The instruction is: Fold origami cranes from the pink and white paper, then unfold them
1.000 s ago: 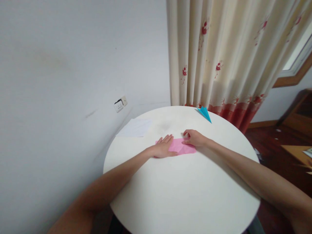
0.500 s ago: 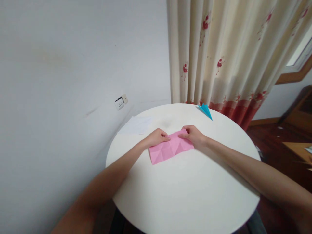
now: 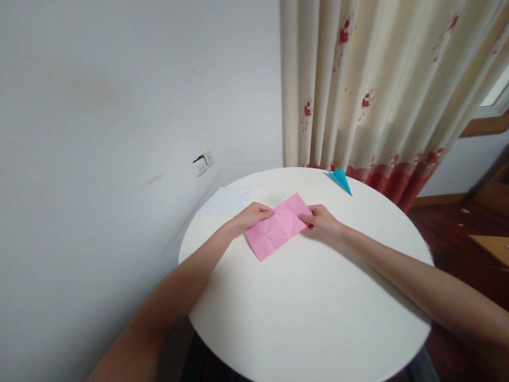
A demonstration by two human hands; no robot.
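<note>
My left hand (image 3: pixel 251 216) and right hand (image 3: pixel 323 221) pinched opposite edges of a creased pink paper rectangle (image 3: pixel 278 226) lying mid-way across the round white table (image 3: pixel 310 297). Beyond it lay a blue folded paper dart (image 3: pixel 342 180), a white sheet (image 3: pixel 226 200), a flowered cream curtain (image 3: pixel 382 85) and a grey wall (image 3: pixel 119 106).

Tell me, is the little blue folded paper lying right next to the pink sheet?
No, the blue folded paper sits apart near the table's far edge, while the pink sheet is between both hands.
</note>
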